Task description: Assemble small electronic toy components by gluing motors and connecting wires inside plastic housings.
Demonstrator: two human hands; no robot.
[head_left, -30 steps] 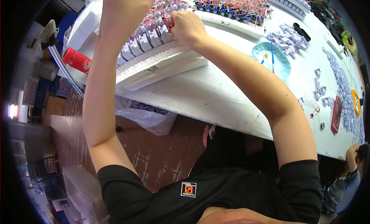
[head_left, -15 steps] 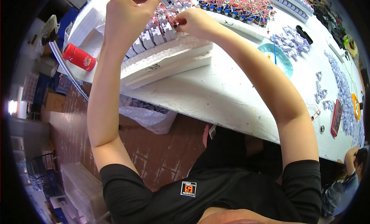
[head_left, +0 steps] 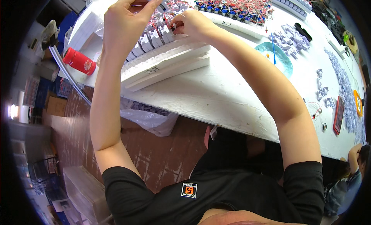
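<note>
Head view: the left hand [head_left: 125,22] is pinching a pale grey plastic piece [head_left: 160,0] between thumb and fingers, with little gap left, and is holding it up above the wired row near the upper edge. The right hand [head_left: 195,25] is curling its thumb and fingers close together at the near right end of that row; something dark is showing at the fingertips, but I cannot tell what it is or whether they are gripping it.

Beneath both hands, a row of grey housings [head_left: 152,38] is standing side by side on a white foam tray [head_left: 170,64], with red and white wires [head_left: 164,20] tangling over and behind it. Farther right, a second foam tray [head_left: 232,27] is carrying blue-and-black parts [head_left: 232,12] under more red wire.

Beyond the right forearm, a teal dish [head_left: 285,64] is sitting on the white table [head_left: 232,97], a blue stick [head_left: 273,51] lying across it, and a heap of pale pieces [head_left: 291,41] is spreading just beside. A red-edged phone [head_left: 338,115] is lying near the right edge. Left of the left forearm, a red can [head_left: 79,61] is resting on its side.
</note>
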